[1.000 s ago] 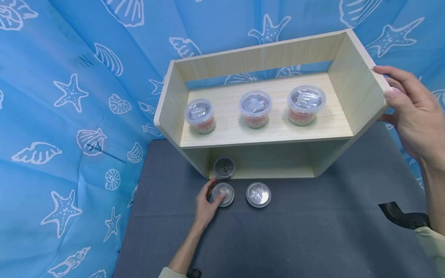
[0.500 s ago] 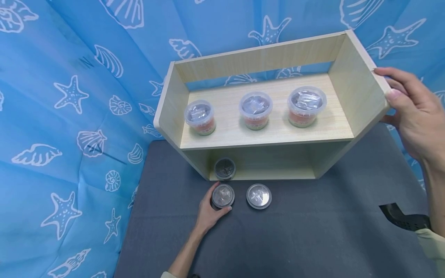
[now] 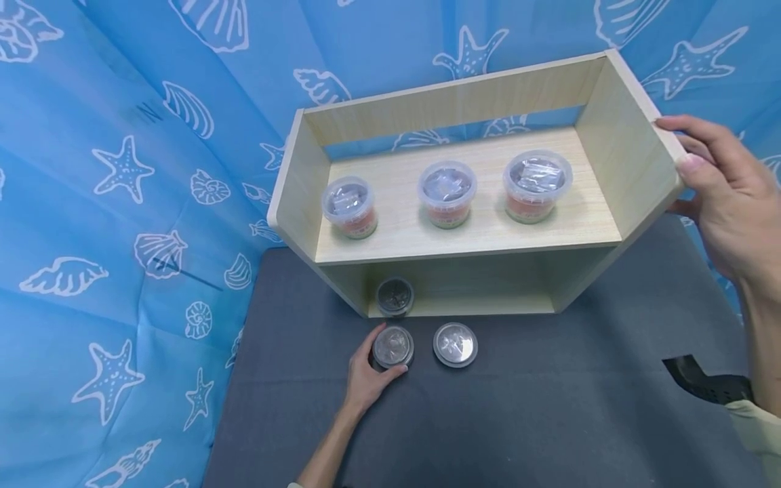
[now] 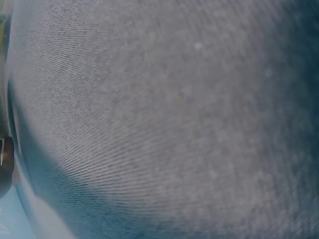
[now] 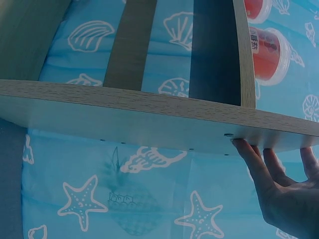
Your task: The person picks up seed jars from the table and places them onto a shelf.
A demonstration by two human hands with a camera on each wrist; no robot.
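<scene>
My left hand (image 3: 366,379) grips a small round plastic tub (image 3: 392,346) on the table, fingers round its left and far side, thumb at the near side. Another round tub (image 3: 455,344) stands just right of it. Behind the gripped one, a dark-topped tub (image 3: 394,296) sits at the left end of the lower shelf. My right hand (image 3: 729,183) holds the right side panel of the pale wooden shelf unit (image 3: 464,254), thumb at its front edge. The right wrist view shows fingertips (image 5: 244,147) against the panel's outer face.
On the upper shelf stand three clear-lidded tubs with reddish sides: left (image 3: 350,207), middle (image 3: 448,193) and right (image 3: 537,185). A dark grey cloth (image 3: 518,420) covers the table. Blue curtain (image 3: 165,169) with white shells hangs behind and at the left.
My left thumb has shifted from on top of the tub's lid to its near side. The right hand stays on the shelf unit, and the tubs stand in about the same places.
</scene>
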